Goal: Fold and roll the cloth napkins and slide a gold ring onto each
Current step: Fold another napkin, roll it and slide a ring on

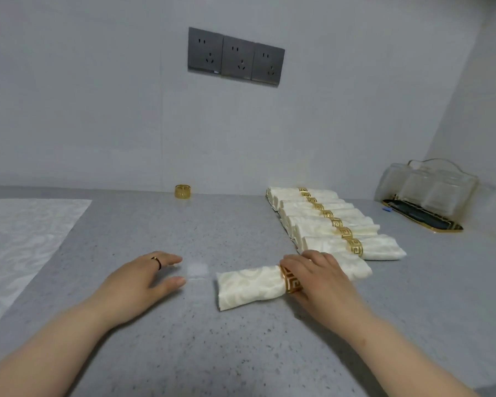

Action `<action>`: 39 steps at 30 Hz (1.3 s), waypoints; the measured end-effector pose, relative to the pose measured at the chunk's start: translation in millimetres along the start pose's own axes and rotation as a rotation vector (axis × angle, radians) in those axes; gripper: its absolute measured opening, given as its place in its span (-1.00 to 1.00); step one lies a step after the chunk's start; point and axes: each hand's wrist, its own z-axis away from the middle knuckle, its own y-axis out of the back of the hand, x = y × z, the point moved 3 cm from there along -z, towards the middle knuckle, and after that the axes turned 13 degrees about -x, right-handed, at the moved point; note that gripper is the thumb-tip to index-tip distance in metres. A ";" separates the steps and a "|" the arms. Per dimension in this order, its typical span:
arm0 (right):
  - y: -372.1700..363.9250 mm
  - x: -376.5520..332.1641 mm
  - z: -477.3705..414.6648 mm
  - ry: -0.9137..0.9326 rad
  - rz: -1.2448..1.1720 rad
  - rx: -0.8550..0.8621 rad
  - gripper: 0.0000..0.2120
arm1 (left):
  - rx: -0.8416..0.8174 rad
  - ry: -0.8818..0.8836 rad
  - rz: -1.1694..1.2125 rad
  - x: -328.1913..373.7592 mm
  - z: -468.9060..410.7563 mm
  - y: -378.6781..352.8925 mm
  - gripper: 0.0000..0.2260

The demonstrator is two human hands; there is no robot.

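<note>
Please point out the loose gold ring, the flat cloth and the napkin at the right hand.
loose gold ring (pixel 183 191): head view, its front band.
flat cloth (pixel 26 239): head view, its patterned middle.
napkin (pixel 249 287): head view, bare left half of the roll.

Grey speckled counter (pixel 184 339) meets pale wall (pixel 98 110); three dark sockets (pixel 235 57) mounted above.

one wide-angle view from the person's head, facing forward and down across the counter (pixel 241 353) toward the back wall (pixel 98 110) and its sockets (pixel 235 57). the left hand (pixel 136 280) and the right hand (pixel 321 279), which grips a ring (pixel 289 278), reach in from the bottom edge and sit close, low in frame. the side wall (pixel 476 110) closes the right. straight lines bend near the edges.
</note>
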 end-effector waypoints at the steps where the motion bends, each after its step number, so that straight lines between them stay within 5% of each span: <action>1: -1.2 8.4 8.4 -0.026 0.015 -0.011 -0.45 | -0.028 -0.016 -0.014 3.4 -0.1 -3.6 -0.37; 3: -3.2 28.8 27.1 -0.123 -0.006 -0.063 -0.45 | -0.072 -0.059 -0.067 13.5 -0.3 -9.4 0.02; 5: -7.6 48.2 41.6 -0.228 -0.005 -0.088 -0.44 | -0.095 -0.064 -0.137 13.9 -1.3 -15.0 0.15; 15: -17.1 112.6 60.7 -0.465 -0.170 -0.260 -0.58 | 0.024 -0.068 -0.176 14.5 -1.5 -21.3 -0.67; 39: -27.6 128.3 26.6 -0.474 -0.176 -0.361 -0.67 | 0.065 -0.050 -0.041 8.1 -1.6 -23.5 -0.90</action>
